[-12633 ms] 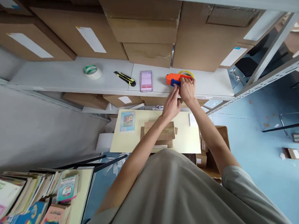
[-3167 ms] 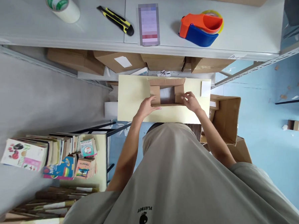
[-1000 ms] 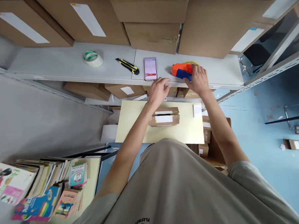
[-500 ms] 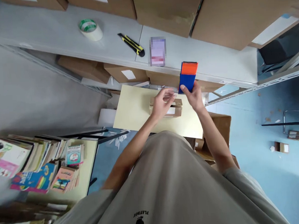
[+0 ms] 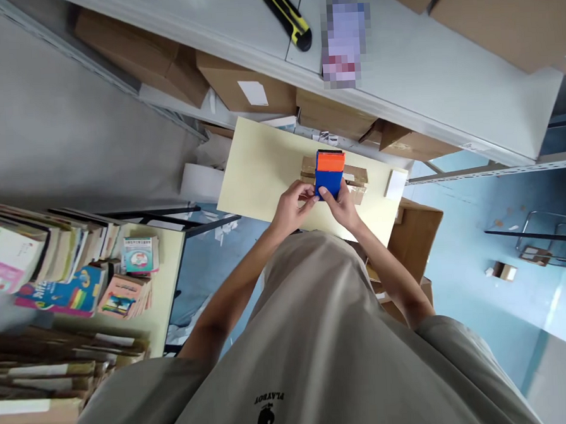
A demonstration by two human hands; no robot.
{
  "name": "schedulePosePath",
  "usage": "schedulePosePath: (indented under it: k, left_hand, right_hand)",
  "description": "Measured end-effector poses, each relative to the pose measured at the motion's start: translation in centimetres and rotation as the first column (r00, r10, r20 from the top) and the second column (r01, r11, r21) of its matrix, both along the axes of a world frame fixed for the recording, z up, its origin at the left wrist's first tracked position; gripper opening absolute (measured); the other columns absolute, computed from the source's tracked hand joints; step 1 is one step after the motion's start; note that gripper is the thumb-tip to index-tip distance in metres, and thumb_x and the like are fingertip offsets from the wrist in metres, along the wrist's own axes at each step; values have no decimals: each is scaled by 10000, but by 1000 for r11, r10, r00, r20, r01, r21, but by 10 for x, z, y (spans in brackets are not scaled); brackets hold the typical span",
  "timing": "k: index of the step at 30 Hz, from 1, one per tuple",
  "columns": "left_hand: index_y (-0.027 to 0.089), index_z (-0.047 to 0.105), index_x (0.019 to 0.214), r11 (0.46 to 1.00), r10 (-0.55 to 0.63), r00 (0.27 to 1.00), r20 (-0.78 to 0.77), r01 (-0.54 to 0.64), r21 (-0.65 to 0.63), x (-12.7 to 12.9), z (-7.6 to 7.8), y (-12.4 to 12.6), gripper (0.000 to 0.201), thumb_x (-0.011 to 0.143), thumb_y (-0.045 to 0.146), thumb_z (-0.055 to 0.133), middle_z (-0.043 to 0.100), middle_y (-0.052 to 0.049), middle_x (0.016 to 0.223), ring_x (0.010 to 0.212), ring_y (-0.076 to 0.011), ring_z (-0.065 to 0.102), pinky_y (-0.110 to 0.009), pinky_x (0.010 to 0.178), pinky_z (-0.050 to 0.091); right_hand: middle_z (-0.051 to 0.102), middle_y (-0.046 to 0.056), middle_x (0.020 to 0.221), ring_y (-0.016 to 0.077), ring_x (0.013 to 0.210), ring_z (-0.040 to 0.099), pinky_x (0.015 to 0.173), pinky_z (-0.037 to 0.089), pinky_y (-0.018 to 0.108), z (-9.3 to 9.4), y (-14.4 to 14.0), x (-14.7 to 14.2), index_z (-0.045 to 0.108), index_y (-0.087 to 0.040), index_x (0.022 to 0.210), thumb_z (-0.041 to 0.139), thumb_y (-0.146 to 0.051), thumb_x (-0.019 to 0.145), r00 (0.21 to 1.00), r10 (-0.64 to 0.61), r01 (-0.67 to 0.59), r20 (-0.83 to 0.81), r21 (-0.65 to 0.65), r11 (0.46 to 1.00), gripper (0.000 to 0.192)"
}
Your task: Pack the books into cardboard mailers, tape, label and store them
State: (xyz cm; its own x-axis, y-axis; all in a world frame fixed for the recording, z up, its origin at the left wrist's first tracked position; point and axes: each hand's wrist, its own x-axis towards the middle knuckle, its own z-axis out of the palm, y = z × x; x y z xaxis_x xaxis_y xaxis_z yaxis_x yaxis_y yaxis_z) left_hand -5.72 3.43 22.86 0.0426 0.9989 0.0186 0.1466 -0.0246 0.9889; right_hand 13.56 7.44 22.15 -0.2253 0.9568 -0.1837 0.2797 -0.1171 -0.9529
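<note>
My right hand (image 5: 343,207) is closed around the lower right part of a flat blue-and-orange case (image 5: 330,175), thumb across its blue front. The case stands roughly upright, with an orange band and a dark, toothed-looking upper edge. At its lower left edge, the fingers of my left hand (image 5: 294,205) are bent together in a pinch against the case. Behind and below it lies a small brown cardboard box (image 5: 357,175), partly covered by the case and my hands. That box rests on a pale yellow tabletop (image 5: 257,169).
A grey shelf (image 5: 409,79) crosses ahead, bearing a yellow-black box cutter (image 5: 286,19) and a blurred-out purple item (image 5: 345,41). Cardboard boxes (image 5: 242,81) fill the lower shelf. Stacked books (image 5: 57,249) lie on a table at left. An open carton (image 5: 414,237) stands at right.
The case has come down and left, nearer my body, in my right hand. My left hand, apart from it before, now meets its lower left edge. The view has tilted downward.
</note>
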Motion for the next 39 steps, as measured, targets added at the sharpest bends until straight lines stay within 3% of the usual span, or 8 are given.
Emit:
schedulePosePath:
  k: [4, 8, 12, 23, 26, 31, 35, 39]
  left_hand:
    - [243, 778, 1131, 995, -66, 997, 34, 68, -77, -26, -3, 8, 311, 1072, 545, 825, 813, -74, 1137, 1004, -215, 800, -348, 929, 670]
    - [233, 837, 1324, 966, -37, 977, 208, 88, -244, -57, -3, 31, 569, 1046, 729, 832, 864, -117, 1277, 1179, -284, 831, -365, 953, 673]
    - [221, 900, 1229, 920, -106, 949, 296, 206, -334, -78, -5, 55, 587, 1002, 763, 893, 884, -127, 1285, 1239, -330, 823, -400, 981, 679]
    - [191, 871, 1011, 870, -197, 893, 404, 349, -347, -69, -33, 69, 469, 964, 649, 961, 862, -93, 995, 981, -259, 825, -392, 895, 678]
    - [189, 854, 980, 893, -157, 897, 414, 308, -329, -60, -44, 67, 449, 960, 627, 951, 861, -81, 985, 929, -235, 816, -368, 858, 676]
    - [204, 839, 946, 911, 68, 908, 413, 112, -397, -29, -60, 47, 398, 978, 594, 908, 861, -62, 925, 825, -197, 779, -329, 776, 650]
    - [224, 824, 907, 903, 211, 903, 374, -34, -429, -16, -71, 32, 426, 944, 636, 924, 835, -45, 876, 762, -173, 720, -308, 727, 591]
    - [241, 805, 942, 858, 392, 856, 336, -208, -469, -31, -102, 39, 441, 965, 664, 929, 781, -27, 832, 733, -159, 677, -289, 677, 539]
  right_hand:
    - [745, 53, 1076, 281, 976, 718, 956, 718, 502, -8, -9, -2, 620, -310, 1309, 659, -1035, 978, 999, 23, -21, 42, -35, 999, 798]
    - [782, 68, 1084, 298, 933, 750, 899, 727, 529, -2, -16, 9, 599, -307, 1296, 680, -1028, 972, 979, 141, -129, 144, -92, 987, 794]
    - [778, 67, 982, 318, 837, 724, 833, 702, 542, 10, -20, 23, 589, -311, 1231, 680, -1015, 977, 919, 263, -239, 293, -116, 964, 754]
    - [828, 121, 1028, 360, 813, 773, 774, 670, 516, 60, 1, 39, 625, -254, 1532, 675, -878, 1062, 754, 445, -421, 482, -165, 892, 782]
    - [817, 89, 944, 331, 766, 750, 737, 623, 463, 76, 14, 35, 684, -240, 1495, 716, -894, 1026, 706, 476, -404, 525, -253, 879, 806]
    - [785, 78, 869, 283, 784, 731, 757, 551, 396, 99, 40, 17, 769, -241, 1099, 603, -1013, 1014, 593, 502, -285, 630, -420, 862, 795]
    - [834, 105, 969, 288, 884, 770, 807, 538, 381, 134, 69, 10, 769, -233, 1030, 593, -1021, 1004, 417, 665, -297, 620, -598, 744, 808]
    - [804, 90, 845, 261, 781, 741, 738, 505, 380, 176, 101, 20, 741, -239, 882, 584, -1052, 972, 290, 773, -252, 564, -734, 630, 833]
